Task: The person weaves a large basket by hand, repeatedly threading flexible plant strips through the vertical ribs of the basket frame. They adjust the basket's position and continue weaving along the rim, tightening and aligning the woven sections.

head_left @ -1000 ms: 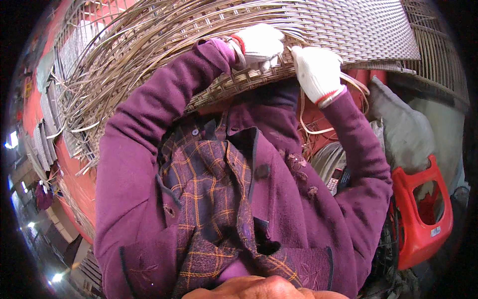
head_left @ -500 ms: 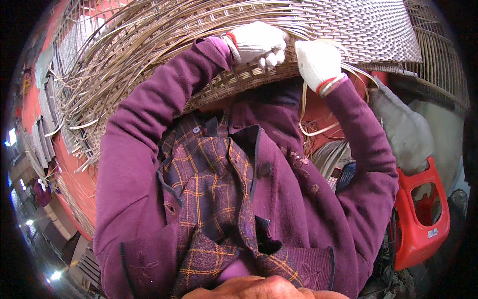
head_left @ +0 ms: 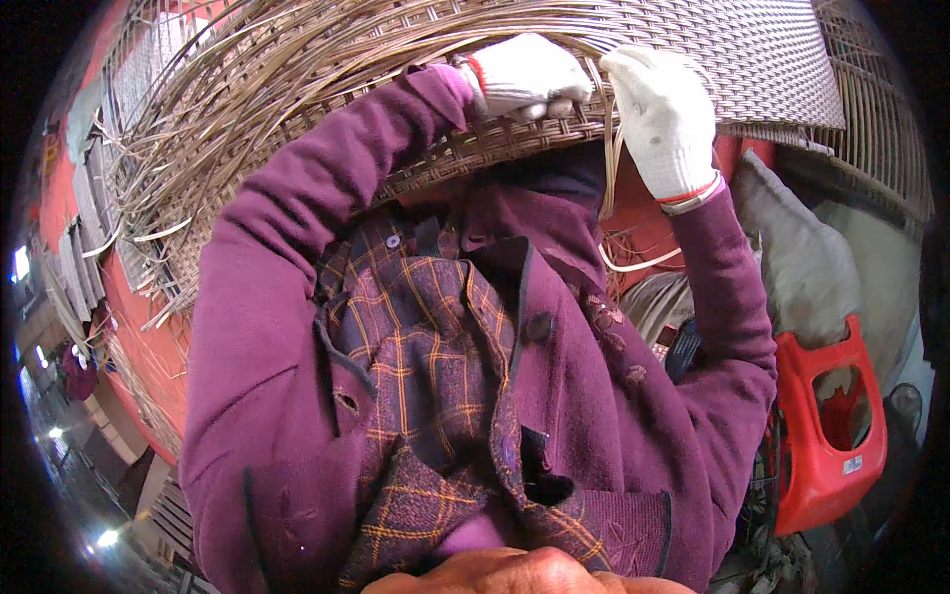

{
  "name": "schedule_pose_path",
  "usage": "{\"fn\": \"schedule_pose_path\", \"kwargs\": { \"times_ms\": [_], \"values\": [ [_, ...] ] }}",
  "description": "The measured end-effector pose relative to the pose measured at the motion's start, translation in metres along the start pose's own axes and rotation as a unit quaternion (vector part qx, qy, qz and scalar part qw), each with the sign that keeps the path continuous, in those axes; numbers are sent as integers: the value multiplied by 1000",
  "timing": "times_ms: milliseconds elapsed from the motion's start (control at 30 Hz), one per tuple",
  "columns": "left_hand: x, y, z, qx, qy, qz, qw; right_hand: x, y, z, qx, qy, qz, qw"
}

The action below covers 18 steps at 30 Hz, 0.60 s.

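Observation:
A brown woven panel [head_left: 732, 59], seemingly of flat strips, lies across the far side in front of me, and many loose weaving strips [head_left: 228, 94] fan out from it to the left. My left hand [head_left: 532, 77], in a white knit glove with a red cuff band, rests on the panel near its front edge. Its fingers are curled down against the weave, and what lies under them is hidden. My right hand [head_left: 665, 119], gloved alike, is just to its right with fingers pressed together. A pale weaving strip [head_left: 611, 163] hangs down from beside its fingertips.
A red plastic stool [head_left: 792, 475] lies at the right, next to a grey sack [head_left: 797, 247]. Another slatted woven piece [head_left: 881, 129] stands at the far right. Thin offcuts lie on the red floor [head_left: 148, 386] at the left.
My right hand has shifted slightly right and turned, its fingers now straighter. The strips looping out to its right are no longer visible there. My left hand has slid a little to the right.

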<state>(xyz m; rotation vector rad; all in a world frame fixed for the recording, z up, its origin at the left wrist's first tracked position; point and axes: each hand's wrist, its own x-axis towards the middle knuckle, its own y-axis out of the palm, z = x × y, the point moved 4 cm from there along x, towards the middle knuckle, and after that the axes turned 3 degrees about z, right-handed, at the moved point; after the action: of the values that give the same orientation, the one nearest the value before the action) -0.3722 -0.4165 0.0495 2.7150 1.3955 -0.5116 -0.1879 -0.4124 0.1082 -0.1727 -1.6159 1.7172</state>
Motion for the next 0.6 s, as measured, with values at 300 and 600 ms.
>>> {"fn": "schedule_pose_path", "kwargs": {
  "times_ms": [300, 600],
  "values": [
    [-52, -9, -1, -77, -22, -58, 995, -8, 45, -7, 265, 97, 52, 958],
    [-57, -18, 10, 33, -5, -152, 988, -3, 66, 4, 20, 19, 37, 999]
  ]
}}
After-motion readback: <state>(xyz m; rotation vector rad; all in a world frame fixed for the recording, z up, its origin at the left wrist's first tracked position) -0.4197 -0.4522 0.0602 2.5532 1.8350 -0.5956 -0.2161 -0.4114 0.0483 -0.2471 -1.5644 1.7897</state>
